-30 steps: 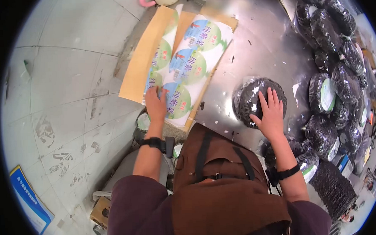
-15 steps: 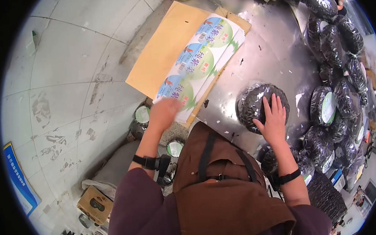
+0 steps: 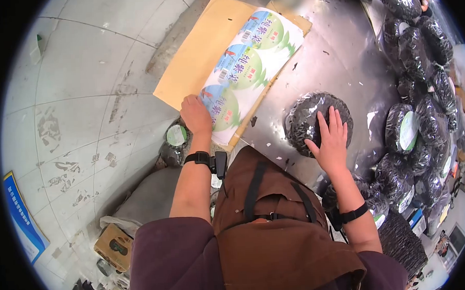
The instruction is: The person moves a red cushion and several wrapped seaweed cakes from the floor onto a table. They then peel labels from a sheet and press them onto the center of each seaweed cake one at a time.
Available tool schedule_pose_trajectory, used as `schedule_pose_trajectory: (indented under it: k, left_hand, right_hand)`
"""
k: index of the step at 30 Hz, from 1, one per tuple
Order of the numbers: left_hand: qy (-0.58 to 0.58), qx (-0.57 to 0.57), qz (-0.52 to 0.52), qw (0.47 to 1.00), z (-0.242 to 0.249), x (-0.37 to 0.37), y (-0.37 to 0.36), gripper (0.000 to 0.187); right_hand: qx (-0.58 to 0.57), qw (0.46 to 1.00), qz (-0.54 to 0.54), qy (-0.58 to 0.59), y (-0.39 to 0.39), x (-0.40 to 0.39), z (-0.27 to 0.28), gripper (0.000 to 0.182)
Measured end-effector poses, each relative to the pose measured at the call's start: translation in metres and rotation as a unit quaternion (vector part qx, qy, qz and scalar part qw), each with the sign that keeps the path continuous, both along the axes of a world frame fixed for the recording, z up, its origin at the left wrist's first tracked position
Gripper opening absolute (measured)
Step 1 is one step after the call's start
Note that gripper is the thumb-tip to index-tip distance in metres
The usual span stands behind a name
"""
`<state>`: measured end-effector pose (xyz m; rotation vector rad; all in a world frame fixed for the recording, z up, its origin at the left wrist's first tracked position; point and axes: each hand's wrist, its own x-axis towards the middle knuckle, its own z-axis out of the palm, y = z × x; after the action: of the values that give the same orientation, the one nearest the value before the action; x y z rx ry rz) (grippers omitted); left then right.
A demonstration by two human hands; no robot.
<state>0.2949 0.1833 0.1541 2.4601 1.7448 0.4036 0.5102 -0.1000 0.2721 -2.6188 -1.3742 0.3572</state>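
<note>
A round pack of dark dried seaweed in clear wrap (image 3: 299, 124) lies on the metal table. My right hand (image 3: 331, 143) rests on its right side, palm down, with the fingers stretched out. To the left is a stack of printed label sheets (image 3: 247, 66), with green circles and blue bands, on a tan board (image 3: 197, 53). My left hand (image 3: 196, 117) is at the lower left edge of the top label sheet, its fingers bent together against that edge. The fingertips are partly hidden, so the exact hold is hard to see.
Many wrapped seaweed packs (image 3: 414, 49) are heaped along the table's right side, some with round labels. Another person's hand (image 3: 424, 2) shows at the top right. Below the board's left corner sits a labelled pack (image 3: 176, 136). A tiled wall (image 3: 76, 131) borders the left.
My left hand has moved up and left, from over the lower end of the labels to their left edge. My right hand stays on the pack, which appears slightly further left and up.
</note>
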Motion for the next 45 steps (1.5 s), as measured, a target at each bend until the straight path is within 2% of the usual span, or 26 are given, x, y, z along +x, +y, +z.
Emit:
schedule_pose_trajectory:
  k: [7, 9, 16, 18, 19, 24, 27, 30, 31, 33, 36, 37, 38, 39, 40, 41, 42, 43, 44, 45]
  left_hand:
    - [-0.094, 0.007, 0.027, 0.995, 0.001, 0.001, 0.002, 0.012]
    - [0.002, -0.042, 0.013, 0.999, 0.002, 0.001, 0.006, 0.011]
    - [-0.025, -0.039, 0.027, 0.999, 0.006, 0.006, 0.007, 0.011]
    - [0.057, -0.049, -0.027, 0.997, 0.006, 0.006, 0.009, 0.008]
    - [0.058, -0.05, -0.027, 0.997, 0.007, 0.007, 0.009, 0.008]
    - [0.0, -0.044, 0.017, 0.999, 0.008, 0.013, 0.007, 0.01]
    - [-0.068, -0.02, 0.021, 0.997, 0.003, 0.009, 0.006, 0.013]
    - [-0.089, 0.0, 0.011, 0.996, 0.0, 0.007, 0.006, 0.012]
    - [-0.089, 0.001, 0.01, 0.996, 0.006, 0.006, 0.002, 0.012]
    - [-0.147, 0.012, -0.094, 0.985, 0.035, 0.005, -0.018, 0.01]
    - [-0.16, -0.173, -0.232, 0.944, 0.121, 0.017, -0.077, 0.006]
    - [-0.176, -0.255, -0.266, 0.913, 0.151, 0.024, -0.096, 0.006]
    - [-0.253, -0.346, -0.286, 0.857, 0.166, 0.029, -0.108, 0.006]
    - [-0.321, -0.431, -0.297, 0.789, 0.179, 0.035, -0.117, 0.006]
    - [-0.361, -0.528, -0.253, 0.725, 0.193, 0.045, -0.124, 0.007]
    - [-0.375, -0.562, -0.241, 0.697, 0.193, 0.055, -0.126, 0.008]
    - [-0.386, -0.595, -0.226, 0.668, 0.192, 0.067, -0.126, 0.008]
    - [-0.383, -0.597, -0.232, 0.666, 0.181, 0.079, -0.124, 0.008]
    - [-0.387, -0.54, -0.271, 0.696, 0.161, 0.093, -0.122, 0.009]
    - [-0.39, -0.479, -0.309, 0.723, 0.146, 0.107, -0.121, 0.01]
  right_hand:
    - [0.021, 0.999, -0.006, 0.029, 0.0, -0.003, 0.007, 0.076]
    - [0.025, 0.999, -0.005, 0.035, -0.003, -0.004, 0.008, 0.075]
    - [0.027, 0.998, 0.006, 0.053, -0.003, -0.012, 0.014, 0.071]
    - [0.025, 0.998, 0.009, 0.058, -0.002, -0.015, 0.015, 0.07]
    - [0.027, 0.998, 0.014, 0.059, -0.001, -0.017, 0.015, 0.069]
    - [0.02, 0.997, 0.037, 0.068, 0.005, -0.023, 0.02, 0.067]
    - [0.022, 0.996, 0.048, 0.069, 0.012, -0.026, 0.024, 0.065]
    - [0.028, 0.995, 0.057, 0.071, 0.016, -0.026, 0.026, 0.065]
    - [0.032, 0.995, 0.061, 0.07, 0.017, -0.026, 0.027, 0.065]
    - [0.034, 0.996, 0.056, 0.066, 0.019, -0.025, 0.031, 0.065]
    - [0.071, 0.991, 0.032, 0.11, 0.011, -0.029, 0.041, 0.067]
    - [0.104, 0.975, -0.008, 0.198, 0.011, -0.033, 0.043, 0.067]
    - [0.146, 0.948, -0.044, 0.281, 0.009, -0.033, 0.044, 0.068]
    - [0.146, 0.948, -0.058, 0.275, 0.001, -0.032, 0.038, 0.068]
    - [0.146, 0.852, -0.12, 0.489, -0.001, -0.031, 0.031, 0.064]
    - [0.143, 0.704, -0.17, 0.675, -0.002, -0.029, 0.03, 0.06]
    - [0.124, 0.668, -0.258, 0.687, -0.009, -0.025, 0.036, 0.044]
    - [0.162, 0.642, -0.299, 0.687, -0.018, -0.022, 0.032, 0.037]
    - [0.198, 0.613, -0.339, 0.686, -0.031, -0.017, 0.027, 0.03]
    - [0.241, 0.627, -0.344, 0.656, -0.038, -0.01, 0.027, 0.03]
